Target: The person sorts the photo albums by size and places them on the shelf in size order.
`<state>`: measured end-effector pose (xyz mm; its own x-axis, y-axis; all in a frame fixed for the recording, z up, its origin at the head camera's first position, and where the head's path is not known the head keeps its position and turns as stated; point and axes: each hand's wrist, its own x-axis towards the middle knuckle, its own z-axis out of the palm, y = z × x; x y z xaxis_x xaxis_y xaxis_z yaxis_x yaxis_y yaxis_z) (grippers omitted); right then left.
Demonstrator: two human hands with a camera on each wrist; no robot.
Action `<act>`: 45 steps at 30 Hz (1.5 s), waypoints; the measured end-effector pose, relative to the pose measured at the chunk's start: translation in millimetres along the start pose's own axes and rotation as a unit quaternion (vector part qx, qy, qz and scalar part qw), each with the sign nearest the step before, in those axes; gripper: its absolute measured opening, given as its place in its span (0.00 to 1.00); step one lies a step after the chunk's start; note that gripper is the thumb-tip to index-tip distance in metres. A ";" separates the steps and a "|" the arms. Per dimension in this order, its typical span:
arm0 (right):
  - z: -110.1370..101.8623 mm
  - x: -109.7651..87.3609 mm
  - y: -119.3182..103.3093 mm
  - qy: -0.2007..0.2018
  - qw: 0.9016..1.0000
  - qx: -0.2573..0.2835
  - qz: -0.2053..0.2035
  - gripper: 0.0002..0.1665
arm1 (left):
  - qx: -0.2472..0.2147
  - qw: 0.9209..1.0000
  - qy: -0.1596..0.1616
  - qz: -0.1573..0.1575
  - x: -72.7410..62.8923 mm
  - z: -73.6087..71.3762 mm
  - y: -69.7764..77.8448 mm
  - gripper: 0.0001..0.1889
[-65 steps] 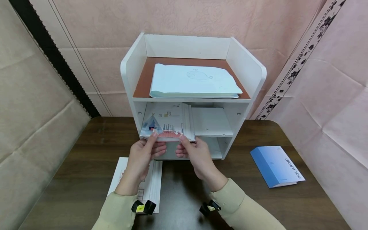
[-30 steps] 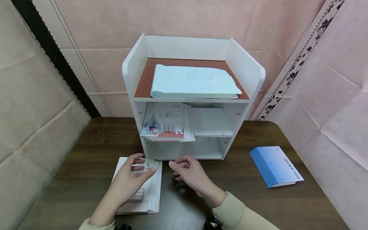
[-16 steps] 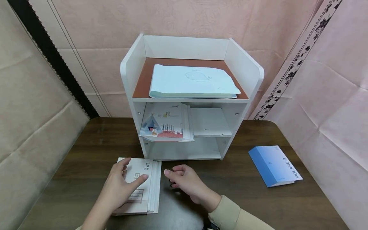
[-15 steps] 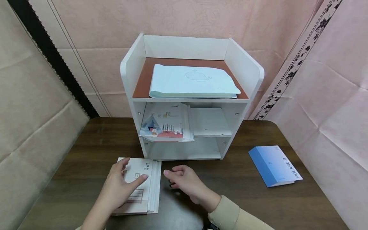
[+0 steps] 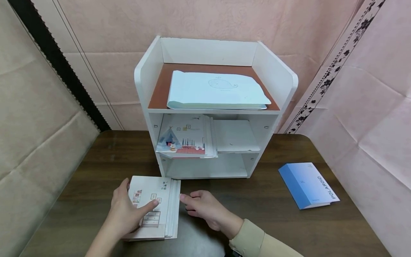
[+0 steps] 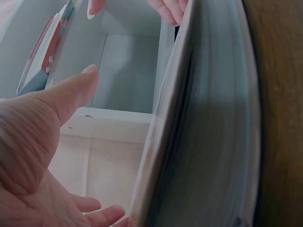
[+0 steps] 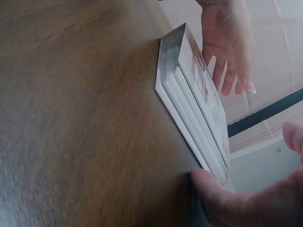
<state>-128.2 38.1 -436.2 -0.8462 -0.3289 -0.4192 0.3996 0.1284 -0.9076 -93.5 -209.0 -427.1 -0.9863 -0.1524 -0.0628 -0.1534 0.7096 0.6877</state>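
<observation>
A thick white photo album (image 5: 163, 214) with printed drawings on its cover lies flat on the brown desk, left of centre. At its left edge is my left hand (image 5: 123, 210), thumb stretched above the cover and fingers spread beside it. My right hand (image 5: 208, 210) is at the opposite side, fingers loosely bent, fingertips close to the page edges. In the right wrist view, a fingertip (image 7: 206, 182) lies by the corner of the album (image 7: 199, 109); I cannot tell whether it touches. The left wrist view shows the album's page block (image 6: 213, 118) close up, with the left thumb (image 6: 75, 92) apart from it.
Behind the hands stands a white shelf unit (image 5: 205, 112). A pale whale-drawing album (image 5: 215, 92) lies on its top, and an illustrated album (image 5: 192, 132) on its middle shelf. A blue POLAROID album (image 5: 308, 187) lies at the desk's right.
Both hands have left the illustrated album on the middle shelf and come down to the white album on the desk. Lately the left hand moved left and the right hand nearer the pages.
</observation>
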 end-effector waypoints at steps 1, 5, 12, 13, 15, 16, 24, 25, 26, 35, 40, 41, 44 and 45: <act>-0.1 0.2 0.0 -0.004 1.000 0.004 0.002 0.48 | -0.005 1.000 -0.005 -0.004 0.5 0.0 -1.0 0.72; -1.5 0.6 -1.3 -0.020 1.000 0.012 0.012 0.48 | -0.018 0.999 -0.024 -0.015 2.0 0.6 -4.4 0.73; -2.3 1.0 -3.9 -0.047 0.998 0.020 0.022 0.45 | -0.039 0.997 -0.054 -0.032 5.4 -2.7 -9.3 0.71; -2.0 0.8 -4.2 -0.049 0.998 0.020 0.021 0.44 | -0.042 0.997 -0.057 -0.034 5.9 -3.4 -10.5 0.70; -1.6 0.4 -4.7 -0.051 0.998 0.023 0.019 0.43 | -0.042 0.996 -0.063 -0.038 7.0 -4.6 -12.8 0.69; -1.5 0.4 -4.9 -0.052 0.998 0.024 0.018 0.43 | -0.041 0.996 -0.065 -0.038 7.2 -4.7 -14.4 0.68; -2.9 2.0 -5.9 -0.048 0.999 0.015 0.021 0.43 | -0.015 0.996 -0.077 -0.036 7.9 -0.7 -23.9 0.52; -3.2 2.0 -5.7 -0.047 0.999 0.013 0.021 0.43 | -0.017 0.996 -0.077 -0.035 8.2 -0.2 -24.2 0.52; -3.5 2.0 -5.3 -0.046 0.999 0.012 0.021 0.44 | -0.019 0.996 -0.077 -0.034 8.5 0.1 -24.2 0.51; -7.9 2.3 -2.7 -0.028 0.999 -0.010 0.026 0.39 | -0.089 0.990 -0.093 -0.057 4.7 4.0 -16.3 0.41; -13.9 0.9 -1.5 -0.024 0.999 -0.037 0.015 0.32 | -0.158 0.979 -0.118 -0.057 1.4 15.0 -8.7 0.37; -15.9 -0.3 -0.9 -0.023 0.999 -0.039 0.011 0.32 | -0.168 0.976 -0.126 -0.054 0.8 17.7 -6.8 0.36; -24.6 -4.0 1.9 -0.016 0.999 -0.043 -0.004 0.34 | -0.181 0.971 -0.152 -0.046 -1.1 23.9 0.7 0.36; -28.0 -5.1 3.1 -0.015 0.999 -0.039 -0.008 0.34 | -0.183 0.969 -0.160 -0.043 -1.8 25.3 3.5 0.36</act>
<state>-132.5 66.3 -437.6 -0.8405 -0.3596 -0.4053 0.3572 0.1947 -0.9135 -93.8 -188.8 -442.8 -0.9477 0.0626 -0.3129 -0.2627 0.4038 0.8763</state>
